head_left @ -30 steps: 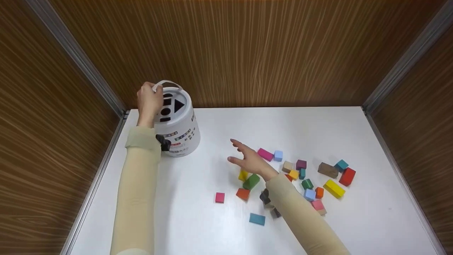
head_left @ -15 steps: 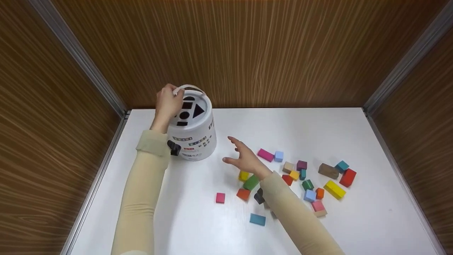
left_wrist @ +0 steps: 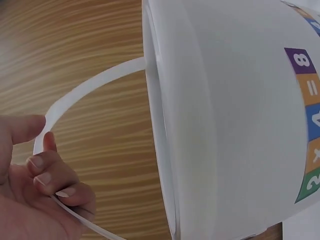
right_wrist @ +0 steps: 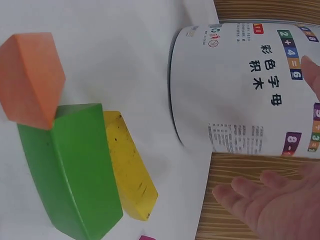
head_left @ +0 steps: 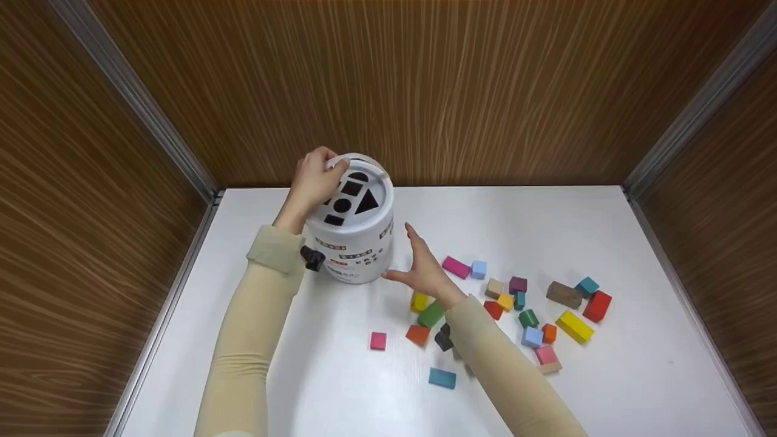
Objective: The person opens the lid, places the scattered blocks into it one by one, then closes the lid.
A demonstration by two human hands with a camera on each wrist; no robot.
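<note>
My left hand [head_left: 317, 182] grips the white strap handle [left_wrist: 87, 90] of a white bucket [head_left: 355, 258], fingers curled round the strap in the left wrist view. The bucket stands upright, its lid [head_left: 364, 221] cut with dark holes, among them a triangle, a circle and a rectangle. Coloured number labels [left_wrist: 312, 117] run round its side. My right hand [head_left: 425, 270] is spread beside the bucket's right side, thumb and fingers apart and holding nothing. Just below that hand lie a yellow block [right_wrist: 131, 167], a green block [right_wrist: 75, 165] and an orange block [right_wrist: 32, 77].
Several coloured blocks lie scattered on the white table [head_left: 655, 340] to the right, among them a red block [head_left: 598, 305] and a brown block [head_left: 564, 294]. A pink block [head_left: 377, 340] and a teal block [head_left: 442, 377] sit nearer the front. Wood-grain panels [head_left: 425, 91] enclose the table.
My left hand has brought the bucket rightward and slightly nearer by its handle. My right hand has shifted a little and now stands right by the bucket, fingers raised more upright.
</note>
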